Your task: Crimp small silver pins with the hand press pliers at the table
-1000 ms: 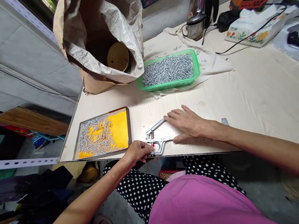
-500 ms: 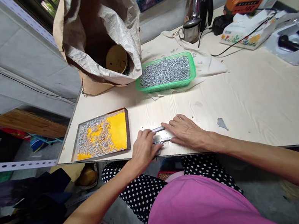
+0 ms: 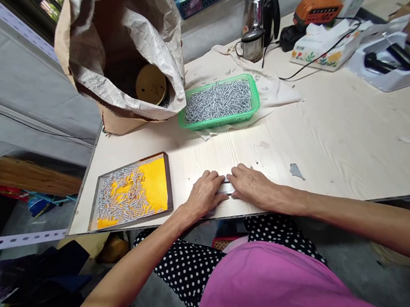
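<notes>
Both my hands rest side by side on a silver metal hand tool (image 3: pixel 226 188) lying near the table's front edge. My left hand (image 3: pixel 204 194) covers its left end with fingers curled over it. My right hand (image 3: pixel 253 185) lies over its right end, fingers pressed down on the handles. Only a thin strip of metal shows between the hands. To the left sits a dark-framed yellow tray (image 3: pixel 156 179) scattered with several small silver pins. Farther back a green basket (image 3: pixel 255 96) is heaped with the same pins.
A big open paper sack (image 3: pixel 120 31) with a round tin inside stands at the back left. A steel kettle (image 3: pixel 258 14), an orange device (image 3: pixel 316 9), a tissue box (image 3: pixel 315 46), cables and a white tray (image 3: pixel 398 77) crowd the back right. The table edge drops off left.
The tool's handles stood apart; my right hand pressed them together. My left hand rose from the table edge onto the tool, and both hands now cover it.
</notes>
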Demonstrator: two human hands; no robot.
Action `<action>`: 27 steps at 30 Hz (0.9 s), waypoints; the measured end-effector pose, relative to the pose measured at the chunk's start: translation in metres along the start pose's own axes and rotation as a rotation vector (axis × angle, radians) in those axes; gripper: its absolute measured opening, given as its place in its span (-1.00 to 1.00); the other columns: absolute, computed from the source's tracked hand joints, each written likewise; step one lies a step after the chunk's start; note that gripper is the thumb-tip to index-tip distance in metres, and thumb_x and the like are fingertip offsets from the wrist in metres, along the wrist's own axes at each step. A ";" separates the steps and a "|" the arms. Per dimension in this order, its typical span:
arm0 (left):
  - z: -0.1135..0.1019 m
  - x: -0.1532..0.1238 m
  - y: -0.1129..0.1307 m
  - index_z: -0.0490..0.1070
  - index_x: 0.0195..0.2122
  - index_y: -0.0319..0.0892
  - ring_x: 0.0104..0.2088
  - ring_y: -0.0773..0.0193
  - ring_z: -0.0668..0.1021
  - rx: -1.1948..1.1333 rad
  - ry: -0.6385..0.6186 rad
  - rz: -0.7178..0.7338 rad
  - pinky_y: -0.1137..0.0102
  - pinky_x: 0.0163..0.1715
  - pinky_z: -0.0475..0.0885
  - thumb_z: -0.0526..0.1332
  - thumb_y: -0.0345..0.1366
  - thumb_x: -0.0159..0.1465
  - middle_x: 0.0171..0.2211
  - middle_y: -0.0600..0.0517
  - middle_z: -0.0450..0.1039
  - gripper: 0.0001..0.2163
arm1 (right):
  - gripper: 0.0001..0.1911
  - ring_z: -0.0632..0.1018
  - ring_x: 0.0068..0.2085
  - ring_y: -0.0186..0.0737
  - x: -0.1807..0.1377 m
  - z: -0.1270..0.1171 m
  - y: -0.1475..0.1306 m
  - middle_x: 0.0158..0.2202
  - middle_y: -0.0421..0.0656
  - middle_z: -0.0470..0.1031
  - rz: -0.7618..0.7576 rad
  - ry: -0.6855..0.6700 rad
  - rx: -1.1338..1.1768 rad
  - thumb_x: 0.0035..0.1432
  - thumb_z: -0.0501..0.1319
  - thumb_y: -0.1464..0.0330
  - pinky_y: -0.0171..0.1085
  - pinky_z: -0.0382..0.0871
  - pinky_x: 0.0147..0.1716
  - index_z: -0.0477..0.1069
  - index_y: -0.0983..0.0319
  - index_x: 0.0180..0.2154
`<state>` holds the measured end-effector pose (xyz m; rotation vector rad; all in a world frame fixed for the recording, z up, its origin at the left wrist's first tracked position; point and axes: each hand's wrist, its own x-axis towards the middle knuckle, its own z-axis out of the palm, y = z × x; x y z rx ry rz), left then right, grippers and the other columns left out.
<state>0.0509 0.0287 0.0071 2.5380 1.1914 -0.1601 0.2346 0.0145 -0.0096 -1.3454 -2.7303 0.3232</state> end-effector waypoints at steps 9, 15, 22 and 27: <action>0.000 0.006 0.002 0.49 -0.21 -0.23 -0.16 0.12 0.43 -0.048 0.040 -0.066 0.25 -0.14 0.39 0.22 -0.23 0.33 -0.27 -0.05 0.43 -0.83 | -0.85 0.44 -0.12 -0.12 0.006 0.003 0.005 -0.21 -0.04 0.49 -0.023 -0.057 -0.001 0.30 0.12 0.47 -0.23 0.31 -0.19 0.48 0.29 -0.21; 0.008 0.001 -0.003 0.33 0.09 -0.21 0.00 0.02 0.41 -0.021 0.126 -0.106 0.13 -0.03 0.41 0.28 -0.18 0.27 -0.05 -0.13 0.42 -0.59 | -0.66 0.41 -0.08 -0.10 0.009 -0.010 0.035 -0.10 0.00 0.44 -0.133 0.014 0.160 0.24 0.24 0.25 -0.19 0.28 -0.10 0.42 0.32 -0.02; 0.048 -0.018 0.033 0.04 0.30 -0.16 0.37 -0.10 0.10 -0.055 0.324 0.020 -0.10 0.26 0.14 0.14 -0.19 0.38 0.32 -0.27 0.12 -0.49 | -0.79 0.39 -0.07 -0.09 0.025 0.004 0.054 -0.11 -0.02 0.47 -0.034 0.085 0.100 0.32 0.11 0.39 -0.19 0.19 -0.13 0.46 0.28 -0.08; 0.064 -0.022 0.053 0.09 0.27 -0.23 0.36 -0.06 0.14 -0.109 0.255 0.097 -0.03 0.31 0.09 0.10 -0.01 0.36 0.29 -0.24 0.20 -0.44 | -0.81 0.39 -0.10 -0.07 0.045 0.004 0.056 -0.20 -0.06 0.49 0.009 0.111 0.026 0.32 0.10 0.41 -0.16 0.15 -0.14 0.48 0.28 -0.22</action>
